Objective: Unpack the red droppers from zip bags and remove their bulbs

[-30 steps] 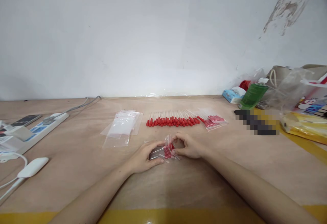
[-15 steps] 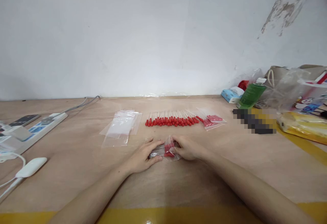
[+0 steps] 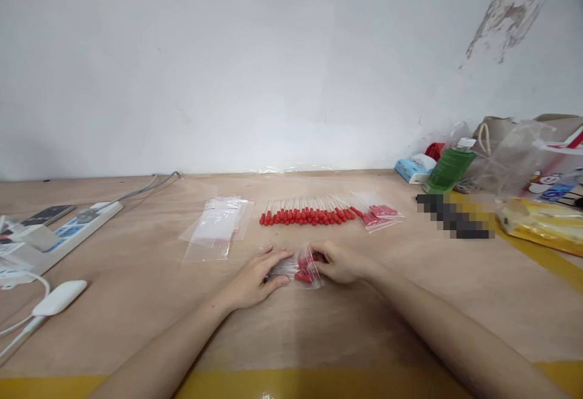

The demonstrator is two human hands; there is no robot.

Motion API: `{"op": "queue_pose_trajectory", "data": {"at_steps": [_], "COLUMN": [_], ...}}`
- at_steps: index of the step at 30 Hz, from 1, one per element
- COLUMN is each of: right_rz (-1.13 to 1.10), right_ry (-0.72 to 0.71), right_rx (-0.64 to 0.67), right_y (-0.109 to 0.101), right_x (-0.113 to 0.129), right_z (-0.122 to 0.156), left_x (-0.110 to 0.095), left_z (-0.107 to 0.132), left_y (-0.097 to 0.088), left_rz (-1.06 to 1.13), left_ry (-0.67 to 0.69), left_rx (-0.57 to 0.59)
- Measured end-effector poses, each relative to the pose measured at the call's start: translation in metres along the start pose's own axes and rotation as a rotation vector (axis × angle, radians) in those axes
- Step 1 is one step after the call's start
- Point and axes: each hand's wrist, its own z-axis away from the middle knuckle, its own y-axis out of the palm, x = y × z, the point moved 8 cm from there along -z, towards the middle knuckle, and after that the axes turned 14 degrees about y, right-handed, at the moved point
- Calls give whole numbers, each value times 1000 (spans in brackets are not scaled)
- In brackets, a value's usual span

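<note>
On the table in front of me lies a clear plastic bag (image 3: 302,277) holding pale sticks with red tips. My left hand (image 3: 255,279) rests over the bag's left end, thumb and forefinger stretched out and apart along it. At the right end, by the red tips, my right hand (image 3: 334,262) pinches the bag's edge between thumb and fingers. Just beyond my hands is a row of loose red-tipped sticks (image 3: 307,215), red ends towards me. Filled bags with red tips (image 3: 382,212) lie right of the row, and a stack of flat clear bags (image 3: 214,224) lies left.
A white power strip (image 3: 68,235), a phone (image 3: 49,215) and a white corded device (image 3: 61,297) lie at the left. To the right stand a green bottle (image 3: 450,167), a blue tissue pack (image 3: 411,170) and a yellow package (image 3: 544,223). A wall closes off the back.
My right fingers have shifted slightly at the bag's right end, and more of the red tips shows. My left hand has stayed almost in place.
</note>
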Motion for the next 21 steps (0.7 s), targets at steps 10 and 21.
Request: {"op": "queue_pose_trajectory", "data": {"at_steps": [10, 21], "right_rz": [-653, -749], "right_ry": [342, 389], "right_rx": [178, -61], "right_y": [-40, -111], "right_x": [-65, -84], "right_z": [-3, 16], "left_x": [17, 14], "left_z": [8, 7], "left_y": [-9, -13], "left_rz": [-45, -73], "left_ry": [-104, -63], "left_rx": [-31, -56]}}
